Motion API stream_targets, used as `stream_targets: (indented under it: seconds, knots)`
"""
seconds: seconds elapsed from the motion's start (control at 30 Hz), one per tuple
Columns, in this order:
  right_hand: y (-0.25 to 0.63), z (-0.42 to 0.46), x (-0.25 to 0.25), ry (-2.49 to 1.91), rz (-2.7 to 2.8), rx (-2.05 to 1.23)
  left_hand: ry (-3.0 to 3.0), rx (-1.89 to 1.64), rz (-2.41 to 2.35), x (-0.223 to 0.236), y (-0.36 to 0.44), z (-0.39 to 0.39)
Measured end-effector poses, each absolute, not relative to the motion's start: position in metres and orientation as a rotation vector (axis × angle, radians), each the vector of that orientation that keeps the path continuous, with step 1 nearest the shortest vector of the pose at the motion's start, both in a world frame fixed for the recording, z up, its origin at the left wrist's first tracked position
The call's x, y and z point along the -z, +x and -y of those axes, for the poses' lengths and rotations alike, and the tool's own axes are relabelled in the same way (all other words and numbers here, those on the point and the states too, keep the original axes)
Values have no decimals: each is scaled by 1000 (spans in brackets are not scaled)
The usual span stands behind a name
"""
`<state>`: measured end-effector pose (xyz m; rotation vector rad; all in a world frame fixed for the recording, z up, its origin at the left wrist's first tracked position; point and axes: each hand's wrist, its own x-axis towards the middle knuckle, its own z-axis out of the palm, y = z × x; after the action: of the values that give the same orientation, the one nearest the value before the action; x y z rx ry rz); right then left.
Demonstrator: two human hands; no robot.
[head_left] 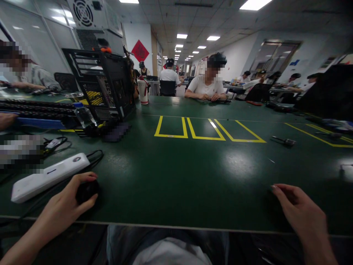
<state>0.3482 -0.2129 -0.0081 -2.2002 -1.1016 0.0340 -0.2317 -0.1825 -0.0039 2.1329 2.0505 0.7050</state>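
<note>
At the lower left, my left hand (pixel 64 202) curves its thumb and fingers around a dark rounded object (pixel 87 190) at the table's near edge; its exact kind does not show. Just beyond that hand lies a long white power strip (pixel 51 178) with a black cord. Over on the right, my right hand (pixel 302 211) is close to the green table (pixel 176 184), thumb and forefinger pinched together. Anything between those fingertips is too small to make out.
Yellow tape outlines (pixel 171 136) mark the tabletop's middle. A black open computer case (pixel 106 84), a plastic bottle (pixel 85 115) and a white cup (pixel 143 91) stand at left. A small dark metal tool (pixel 285 141) lies right. Another person (pixel 206 86) sits opposite.
</note>
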Motion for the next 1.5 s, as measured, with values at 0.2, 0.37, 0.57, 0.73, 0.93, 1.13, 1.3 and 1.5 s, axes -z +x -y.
stream_targets:
  seconds: [0.2, 0.37, 0.57, 0.73, 0.93, 1.13, 1.3, 1.5]
  knots:
    - [290, 190, -22, -2001, 1492, -228, 2312, -650, -1719, -14, -152, 147]
    - [216, 137, -42, -1666, 2008, -441, 2407, -616, -1470, -17, -84, 91]
    - [171, 31, -17, -1294, 1747, -989, 2466, -673, -1322, -11, -16, 17]
    - [168, -24, -2, -1250, 1382, -1344, 2503, -698, -1251, -9, 11, -20]
    - [170, -33, -6, -1245, 1216, -1479, 2406, -800, -1136, -5, 13, -35]
    - [165, -21, -4, -1185, 1224, -1412, 2177, -826, -1038, -2, -3, -36]
    - [164, 4, -3, -1110, 1419, -1203, 2082, -860, -873, -6, -11, -14]
    - [159, 26, -3, -1000, 1441, -1189, 2083, -947, -793, -6, -13, 0]
